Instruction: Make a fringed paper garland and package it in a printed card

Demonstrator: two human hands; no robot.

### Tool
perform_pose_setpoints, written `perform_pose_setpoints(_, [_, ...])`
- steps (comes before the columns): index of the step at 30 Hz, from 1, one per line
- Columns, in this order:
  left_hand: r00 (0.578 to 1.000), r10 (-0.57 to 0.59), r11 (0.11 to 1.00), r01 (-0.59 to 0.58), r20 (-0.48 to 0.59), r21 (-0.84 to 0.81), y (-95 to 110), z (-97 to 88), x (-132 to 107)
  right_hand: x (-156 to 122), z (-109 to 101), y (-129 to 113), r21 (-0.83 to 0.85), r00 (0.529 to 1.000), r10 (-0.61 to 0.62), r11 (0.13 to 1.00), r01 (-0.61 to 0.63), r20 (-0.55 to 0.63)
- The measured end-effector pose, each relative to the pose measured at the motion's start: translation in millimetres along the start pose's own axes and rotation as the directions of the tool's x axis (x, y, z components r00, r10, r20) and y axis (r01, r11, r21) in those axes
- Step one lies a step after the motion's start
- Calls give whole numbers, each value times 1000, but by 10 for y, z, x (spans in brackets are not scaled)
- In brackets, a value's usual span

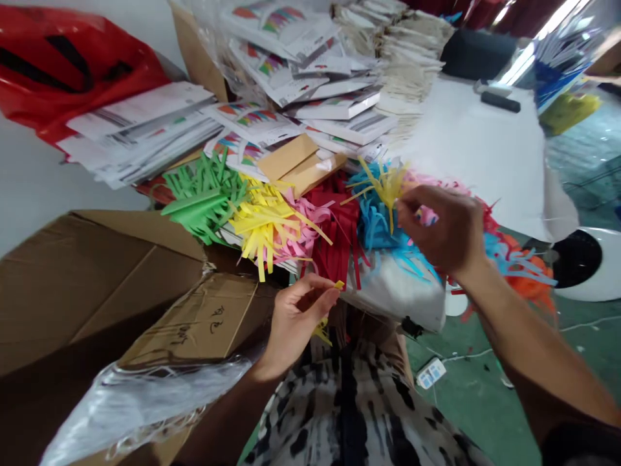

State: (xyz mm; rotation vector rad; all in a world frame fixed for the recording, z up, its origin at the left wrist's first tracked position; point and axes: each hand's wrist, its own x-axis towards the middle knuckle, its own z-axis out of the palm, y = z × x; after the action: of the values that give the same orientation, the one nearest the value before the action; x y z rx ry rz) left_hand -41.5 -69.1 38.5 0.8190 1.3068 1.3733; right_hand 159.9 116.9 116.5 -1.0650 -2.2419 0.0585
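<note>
In the head view, the left hand [295,320], at lower centre of the frame, has its thumb and forefinger closed on a small yellow paper piece [339,285], a gap rounded between them; more yellow strips [321,331] show beneath that hand. The right hand [444,223], right of centre, is curled with fingertips near the thumb, right beside a splayed yellow tassel [385,181]; whether it grips this I cannot tell. The tassel is over blue fringe [376,220], near the middle of the frame, with red fringe [334,226] to the left.
</note>
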Motion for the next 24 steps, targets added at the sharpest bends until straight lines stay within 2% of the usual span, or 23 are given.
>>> perform_pose_setpoints(4, [1000, -9, 1000, 9, 1, 23, -15, -3, -110, -200, -24, 39, 145, 990, 133, 980, -137, 38])
perform_pose_setpoints(8, [1000, -22, 999, 21, 7, 31, -66, -16, -175, -327, -62, 90, 230, 988, 142, 961, -153, 62])
perform_pose_setpoints(11, [998, -33, 998, 30, 53, 48, -65, 12, -211, -452, 52, -111, 330, 989, 75, 937, -114, 131])
perform_pose_setpoints(13, [995, -44, 997, 38, 93, 67, -51, 55, -229, -500, 176, -306, 423, 968, -16, 902, -93, 249])
perform_pose_setpoints(15, [989, -52, 996, 41, 137, 84, -45, 107, -236, -460, 288, -429, 483, 938, -97, 872, -82, 334])
perform_pose_setpoints(16, [986, -53, 995, 39, 159, 90, -49, 130, -232, -396, 324, -427, 474, 940, -93, 877, -79, 328])
perform_pose_setpoints(17, [982, -51, 995, 33, 181, 97, -60, 147, -223, -302, 342, -368, 436, 956, -53, 896, -82, 289])
perform_pose_setpoints(19, [978, -42, 994, 21, 206, 104, -100, 159, -190, -43, 324, -77, 276, 985, 122, 949, -151, 121])
perform_pose_setpoints(22, [977, -51, 995, 33, 208, 91, -178, 128, -112, 405, 246, 660, 109, 953, 300, 949, -295, -31])
perform_pose_setpoints(23, [976, -58, 995, 41, 208, 86, -202, 111, -82, 534, 237, 924, -35, 925, 373, 926, -376, -66])
perform_pose_setpoints(24, [976, -65, 995, 49, 209, 82, -222, 95, -49, 643, 245, 1169, -181, 892, 449, 874, -450, -48])
